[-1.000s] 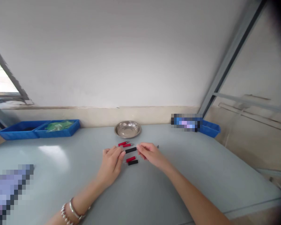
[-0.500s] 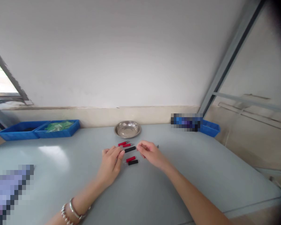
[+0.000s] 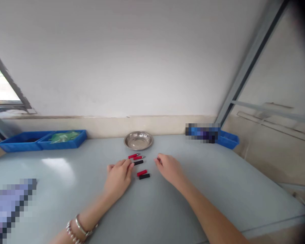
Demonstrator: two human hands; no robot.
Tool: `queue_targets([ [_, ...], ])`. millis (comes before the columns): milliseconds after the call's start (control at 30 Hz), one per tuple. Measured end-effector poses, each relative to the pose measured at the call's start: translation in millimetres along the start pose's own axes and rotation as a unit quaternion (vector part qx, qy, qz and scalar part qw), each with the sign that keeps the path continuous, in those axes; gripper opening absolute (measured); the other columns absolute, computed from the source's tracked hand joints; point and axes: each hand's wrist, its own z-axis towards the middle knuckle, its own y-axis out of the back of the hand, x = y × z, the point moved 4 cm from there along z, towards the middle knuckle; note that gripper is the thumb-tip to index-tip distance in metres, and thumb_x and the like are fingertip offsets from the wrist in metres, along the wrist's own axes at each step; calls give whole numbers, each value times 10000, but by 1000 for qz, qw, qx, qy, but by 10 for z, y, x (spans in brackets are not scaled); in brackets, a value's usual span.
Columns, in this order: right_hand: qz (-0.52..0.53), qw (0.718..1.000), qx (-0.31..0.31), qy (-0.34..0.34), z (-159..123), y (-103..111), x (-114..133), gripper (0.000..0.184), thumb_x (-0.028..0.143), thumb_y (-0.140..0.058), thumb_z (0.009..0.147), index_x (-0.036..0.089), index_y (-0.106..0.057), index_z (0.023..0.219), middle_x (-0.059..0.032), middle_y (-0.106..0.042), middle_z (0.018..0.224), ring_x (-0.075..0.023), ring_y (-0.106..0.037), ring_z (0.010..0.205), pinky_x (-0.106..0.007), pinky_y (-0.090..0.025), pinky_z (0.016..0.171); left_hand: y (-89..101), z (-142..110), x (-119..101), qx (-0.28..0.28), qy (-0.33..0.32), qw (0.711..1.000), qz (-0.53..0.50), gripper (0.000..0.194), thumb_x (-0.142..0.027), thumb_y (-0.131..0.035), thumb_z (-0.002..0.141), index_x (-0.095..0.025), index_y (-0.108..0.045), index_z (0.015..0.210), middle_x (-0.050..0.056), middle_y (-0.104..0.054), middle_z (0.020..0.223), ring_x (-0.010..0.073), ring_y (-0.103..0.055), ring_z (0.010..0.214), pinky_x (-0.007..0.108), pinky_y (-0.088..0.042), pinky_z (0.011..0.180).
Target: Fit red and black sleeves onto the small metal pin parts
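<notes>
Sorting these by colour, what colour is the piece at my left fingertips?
Black, seen in the head view, touching the left hand.

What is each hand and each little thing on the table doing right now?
left hand: fingertips holding one end of the black piece.
right hand: fingers curled, holding nothing that shows.
black piece: held at its left end.
two red pens: lying side by side.
red and black caps: lying loose.
steel bowl: upright, looks empty.
blue trays: one holds green stuff.

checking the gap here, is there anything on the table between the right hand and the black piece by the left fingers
Nothing visible. Bare table lies between the right hand and the black piece, which the left hand holds at its end.
</notes>
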Motion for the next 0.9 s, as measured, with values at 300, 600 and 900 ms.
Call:
queue_targets([
  [300,-125,988,66,-53,-10,-90,-155,265,243,-329,862,162,-581,865,-123,-625,844,-253,-604,779,-305,-397,584,-71,-5,6,42,-12,998,46,306,-283,-251,877,-188,-528,788,52,-559,834,213,-519,823,369,-312,708],
  [600,-133,986,76,-66,-24,-75,-183,274,226,-322,862,159,-587,866,-132,-624,856,-255,-606,795,-327,-422,609,-104,-13,17,52,-17,997,52,259,-279,-288,862,-197,-533,835,59,-548,883,228,-499,875,376,-318,710],
  [900,-140,983,80,-83,3,-91,-231,268,232,-330,861,158,-587,889,-129,-629,886,-250,-606,826,-313,-426,624,-123,-32,20,53,-24,997,48,214,-254,-324,847,-199,-528,881,67,-545,916,230,-486,899,368,-320,714],
])
